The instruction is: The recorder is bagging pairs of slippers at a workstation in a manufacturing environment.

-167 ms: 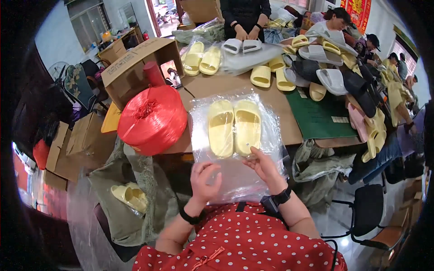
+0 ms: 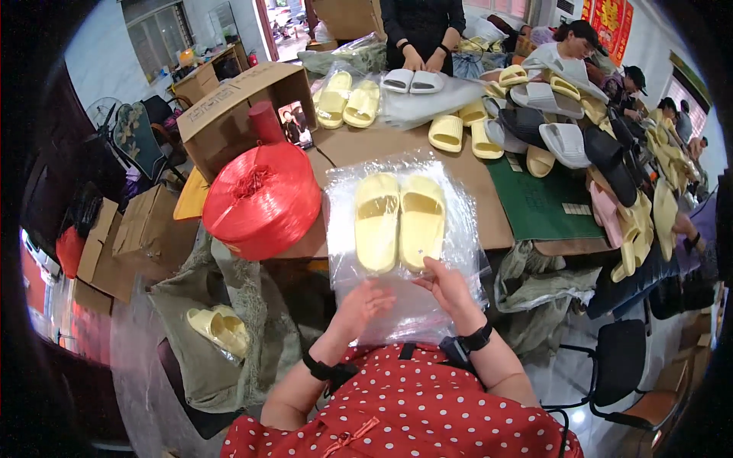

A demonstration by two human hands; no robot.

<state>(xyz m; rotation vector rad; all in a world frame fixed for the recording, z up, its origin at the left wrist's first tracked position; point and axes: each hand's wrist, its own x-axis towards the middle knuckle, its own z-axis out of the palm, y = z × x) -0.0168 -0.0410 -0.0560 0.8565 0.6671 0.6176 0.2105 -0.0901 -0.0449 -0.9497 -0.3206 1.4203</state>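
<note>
Here, a pair of yellow slippers [image 2: 399,221] lies sealed in a clear plastic bag [image 2: 458,229], just right of the red twine spool [image 2: 263,200]; the left hand [image 2: 365,305] rests fingers spread on the bag's lower end; the right hand [image 2: 445,286] pinches it below the slippers.

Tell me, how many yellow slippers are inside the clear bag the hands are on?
2: the left slipper and the right slipper lie side by side in the clear bag, just above both hands.
</note>
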